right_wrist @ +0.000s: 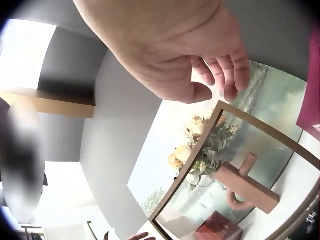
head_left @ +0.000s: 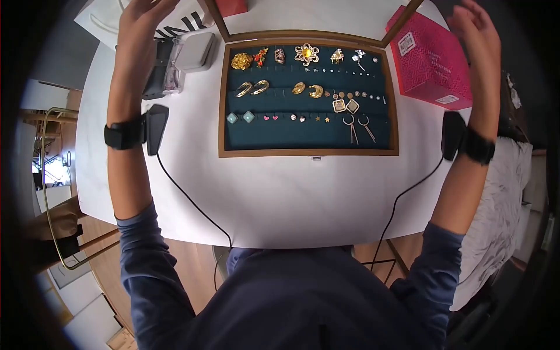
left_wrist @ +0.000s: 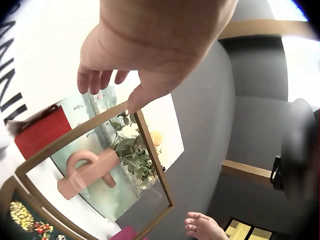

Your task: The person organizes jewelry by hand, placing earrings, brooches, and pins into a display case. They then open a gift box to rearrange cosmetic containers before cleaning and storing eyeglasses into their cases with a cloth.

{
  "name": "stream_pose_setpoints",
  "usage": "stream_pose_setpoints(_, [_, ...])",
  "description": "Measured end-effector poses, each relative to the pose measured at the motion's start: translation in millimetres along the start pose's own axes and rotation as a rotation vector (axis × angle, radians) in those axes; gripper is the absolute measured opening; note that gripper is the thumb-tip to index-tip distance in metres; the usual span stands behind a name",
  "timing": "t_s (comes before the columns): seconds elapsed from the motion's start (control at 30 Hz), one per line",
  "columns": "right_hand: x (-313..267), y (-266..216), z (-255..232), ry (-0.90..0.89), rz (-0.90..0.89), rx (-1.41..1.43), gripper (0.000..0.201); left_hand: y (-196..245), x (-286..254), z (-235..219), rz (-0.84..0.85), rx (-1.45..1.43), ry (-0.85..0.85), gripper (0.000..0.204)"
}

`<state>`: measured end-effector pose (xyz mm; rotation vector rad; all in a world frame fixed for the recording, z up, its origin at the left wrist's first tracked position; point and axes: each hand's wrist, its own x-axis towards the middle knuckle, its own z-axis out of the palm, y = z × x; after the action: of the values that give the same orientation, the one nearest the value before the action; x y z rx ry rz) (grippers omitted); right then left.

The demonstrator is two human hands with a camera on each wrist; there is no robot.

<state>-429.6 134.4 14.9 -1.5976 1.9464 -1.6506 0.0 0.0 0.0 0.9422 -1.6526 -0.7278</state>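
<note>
1. A white bag point(head_left: 100, 24) stands beyond the jewellery box's far left corner, probably put there to leave the near side for working.
2. The left hand point(head_left: 143, 22) is raised to the left of the jewellery box, loose and released, its fingers gently bent around nothing. In the left wrist view its thumb overlaps a corner of the lid; whether they touch, I cannot tell.
3. A grey case point(head_left: 199, 50) lies just left of the jewellery box, likely set aside.
4. The jewellery box point(head_left: 309, 153) lies flat on the table point(head_left: 280, 198), squarely before the person, presumably for even reach. Earrings sit in rows inside, matching ones such as the gold hoops point(head_left: 261, 87) side by side, likely to show as pairs.
5. The lid point(head_left: 403, 23) stands up along the jewellery box's far edge, leaving the rows uncovered.
6. A pink box point(head_left: 434, 67) stands just right of the jewellery box.
7. The right hand point(head_left: 479, 36) is raised beyond the pink box, also relaxed and ungripping.
</note>
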Motion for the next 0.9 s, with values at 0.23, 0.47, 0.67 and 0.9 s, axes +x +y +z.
stream_pose_setpoints(0.23, [-163, -9, 4, -0.473, 0.396, 0.119, 0.02, -37, -74, -51, 0.162, 0.435, -0.39, 0.035])
stream_pose_setpoints(0.47, [-231, -63, 109, -0.65, 0.064, 0.109, 0.024, -38, -134, -11, 0.248, 0.555, -0.776, 0.035])
stream_pose_setpoints(0.67, [-226, -80, 163, -0.616, 1.013, 1.131, 0.026, -61, -129, -6, 0.206, 0.478, -0.684, 0.029])
stream_pose_setpoints(0.9, [-261, -66, 169, -0.607, 1.303, 1.325, 0.027, -58, -136, 11, 0.276, 0.514, -0.797, 0.023])
